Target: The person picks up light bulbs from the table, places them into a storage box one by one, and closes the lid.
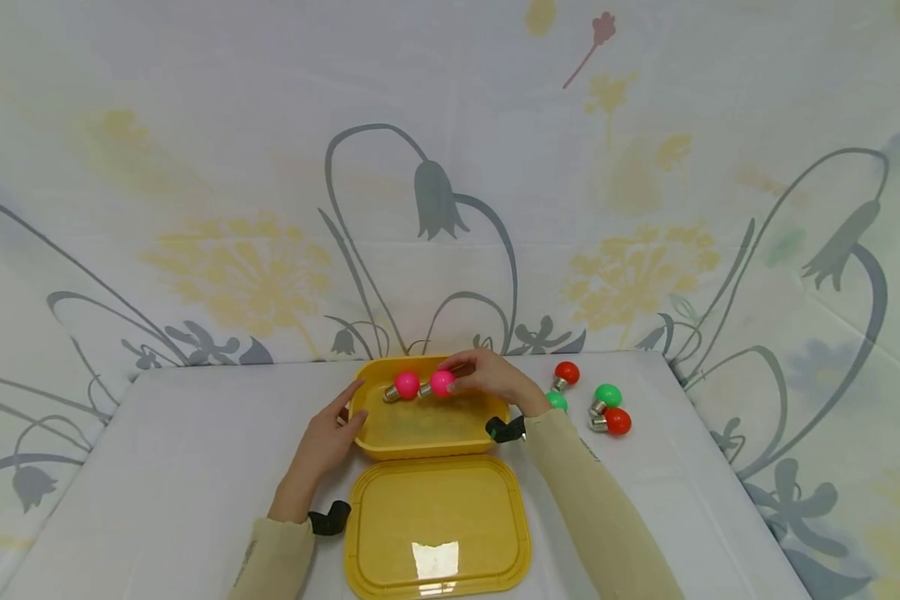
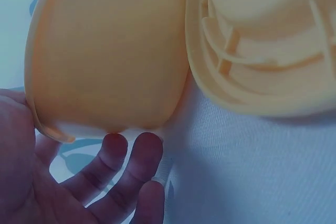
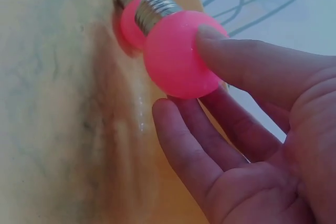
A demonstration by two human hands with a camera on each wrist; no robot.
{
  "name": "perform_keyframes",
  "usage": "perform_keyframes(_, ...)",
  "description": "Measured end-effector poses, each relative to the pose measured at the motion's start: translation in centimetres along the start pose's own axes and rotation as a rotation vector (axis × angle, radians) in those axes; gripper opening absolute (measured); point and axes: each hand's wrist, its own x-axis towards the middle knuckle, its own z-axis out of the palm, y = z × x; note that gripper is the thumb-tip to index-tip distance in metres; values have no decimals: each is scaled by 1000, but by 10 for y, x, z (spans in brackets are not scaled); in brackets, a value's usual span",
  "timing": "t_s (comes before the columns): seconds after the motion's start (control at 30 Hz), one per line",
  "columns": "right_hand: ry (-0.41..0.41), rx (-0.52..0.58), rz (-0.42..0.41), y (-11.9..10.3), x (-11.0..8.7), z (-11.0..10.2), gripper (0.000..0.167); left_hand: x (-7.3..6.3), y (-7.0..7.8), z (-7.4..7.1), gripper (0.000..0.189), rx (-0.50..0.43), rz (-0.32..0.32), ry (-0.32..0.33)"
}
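Note:
My right hand (image 1: 495, 379) pinches a pink light bulb (image 3: 181, 53) by its round globe, thumb on one side and fingers beneath. It hangs inside a yellow plastic box (image 1: 412, 435), close to the box's far wall. Left of it, a second pink bulb (image 1: 407, 385) lies in the box, its metal screw base toward the left. At the box's left side, my left hand (image 1: 326, 437) grips the wall, thumb at the rim. The left wrist view shows its fingertips (image 2: 147, 150) against the outside of that wall.
A yellow lid (image 1: 438, 521) lies flat in front of the box. To the right are a red bulb (image 1: 567, 372), a green bulb (image 1: 608, 395), another red bulb (image 1: 618, 421) and a green one (image 1: 557, 402) partly hidden by my right wrist. A patterned cloth hangs behind the white table.

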Motion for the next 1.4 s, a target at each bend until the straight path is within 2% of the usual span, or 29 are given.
perform_keyframes(0.2, -28, -64, 5, 0, 2, 0, 33, -2, 1, 2, 53, 1, -7, 9)
perform_keyframes(0.5, -46, -52, 13, 1, 3, 0, 33, -5, 5, 5, 52, 12, -18, 20)
perform_keyframes(0.97, -34, -234, 22, 0, 4, 4, 31, -4, 2, 6, 53, 6, -42, 8)
perform_keyframes(1.13, -18, -220, 32, -1, 3, 3, 32, -4, 1, 5, 53, 11, -29, 8)
perform_keyframes(1.4, -16, -101, 35, 0, 1, 2, 35, -4, 2, 6, 53, 3, -17, 14)
